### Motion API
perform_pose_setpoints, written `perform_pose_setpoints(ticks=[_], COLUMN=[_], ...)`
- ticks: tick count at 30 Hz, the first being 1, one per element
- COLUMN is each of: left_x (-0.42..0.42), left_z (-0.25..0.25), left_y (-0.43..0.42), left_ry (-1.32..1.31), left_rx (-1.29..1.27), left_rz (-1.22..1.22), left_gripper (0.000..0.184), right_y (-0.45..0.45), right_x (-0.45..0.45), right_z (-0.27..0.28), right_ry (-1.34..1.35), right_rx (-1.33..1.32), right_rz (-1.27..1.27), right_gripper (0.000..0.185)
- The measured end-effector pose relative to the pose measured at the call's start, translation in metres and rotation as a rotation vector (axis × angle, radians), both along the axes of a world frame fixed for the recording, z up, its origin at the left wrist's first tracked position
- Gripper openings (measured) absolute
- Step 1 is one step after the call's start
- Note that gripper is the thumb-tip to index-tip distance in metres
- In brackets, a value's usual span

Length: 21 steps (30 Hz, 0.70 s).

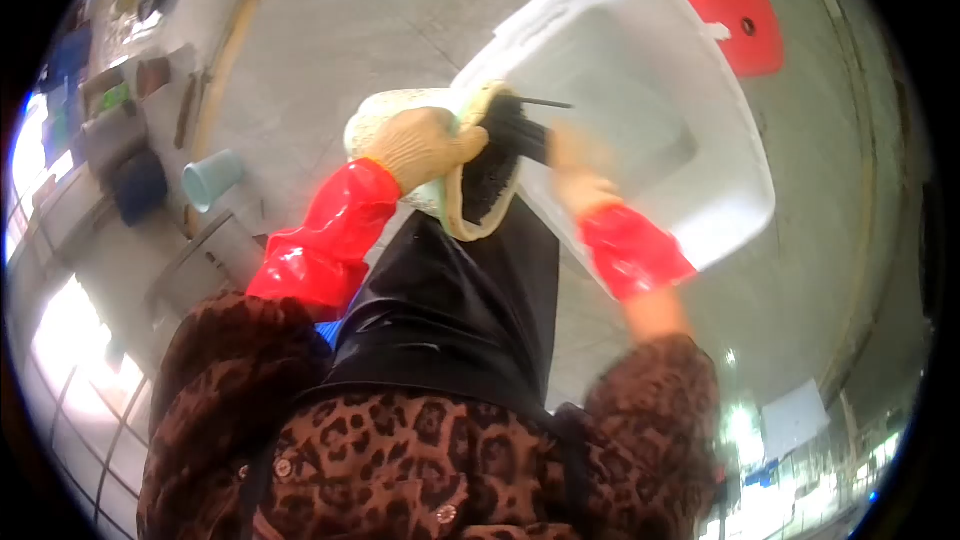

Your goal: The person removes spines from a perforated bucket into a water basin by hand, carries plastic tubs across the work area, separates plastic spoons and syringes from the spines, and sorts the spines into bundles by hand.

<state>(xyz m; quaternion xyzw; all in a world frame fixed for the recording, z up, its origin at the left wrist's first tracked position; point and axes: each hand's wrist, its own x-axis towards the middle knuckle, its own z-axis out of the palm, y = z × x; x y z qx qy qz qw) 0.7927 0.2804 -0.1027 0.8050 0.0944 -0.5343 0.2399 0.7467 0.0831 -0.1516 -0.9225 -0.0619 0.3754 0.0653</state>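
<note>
My left hand (425, 145), in a cream rubber glove with a red sleeve, grips the rim of a pale green and cream pot-like vessel (390, 106). The vessel is tipped on its side over my lap, its mouth turned right, and its inside (485, 175) looks black and rough. Blurred by motion, my right hand (582, 168) is closed on a dark tool (525, 138) that reaches into the mouth. A thin dark rod sticks out beside it. What kind of tool it is, I cannot make out.
A large white plastic tub (735, 165) with what looks like water stands ahead to the right. Beyond it lies a red stool (755, 25). A light blue bucket (212, 180) and boxes (112, 130) are at the left. A black apron (450, 310) covers my lap.
</note>
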Motion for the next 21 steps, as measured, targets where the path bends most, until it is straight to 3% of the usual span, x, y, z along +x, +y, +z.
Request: perform_pose_setpoints(ticks=[3, 6, 8, 10, 12, 15, 16, 18, 19, 21], left_x=[-0.005, -0.005, -0.005, -0.004, -0.005, -0.005, -0.004, -0.009, -0.012, -0.016], left_z=[-0.003, -0.006, -0.004, -0.004, -0.004, -0.003, -0.003, -0.011, -0.017, -0.020], left_y=[0.005, 0.002, 0.001, -0.005, -0.006, -0.016, -0.020, -0.026, -0.031, -0.034], left_ry=[0.055, 0.079, 0.107, 0.119, 0.065, -0.003, -0.013, 0.004, 0.039, 0.043], left_rx=[0.010, -0.007, 0.012, 0.008, 0.006, 0.023, -0.021, 0.018, 0.085, 0.077], left_rz=[0.027, 0.042, 0.048, 0.041, 0.025, 0.011, -0.042, -0.034, 0.021, 0.041], left_gripper=[0.052, 0.053, 0.052, 0.052, 0.051, 0.049, 0.048, 0.047, 0.046, 0.047], right_y=[-0.078, -0.141, -0.149, -0.114, -0.069, 0.018, 0.036, 0.053, 0.057, 0.059], right_x=[0.004, -0.007, -0.008, -0.005, -0.015, 0.001, -0.010, 0.001, 0.004, 0.003], right_z=[0.031, 0.029, 0.026, 0.030, 0.000, -0.006, -0.031, -0.034, -0.035, -0.028], right_ry=[-0.021, -0.041, -0.220, -0.262, -0.342, -0.119, -0.370, -0.058, -0.013, -0.006], right_rx=[-0.077, -0.197, -0.348, -0.080, 0.221, 0.553, 0.401, 0.217, 0.131, 0.211], right_rz=[0.022, 0.053, 0.103, 0.025, 0.068, 0.013, 0.158, 0.219, 0.241, 0.239], right_gripper=[0.012, 0.025, 0.044, 0.052, 0.052, 0.035, 0.028, 0.027, 0.028, 0.028])
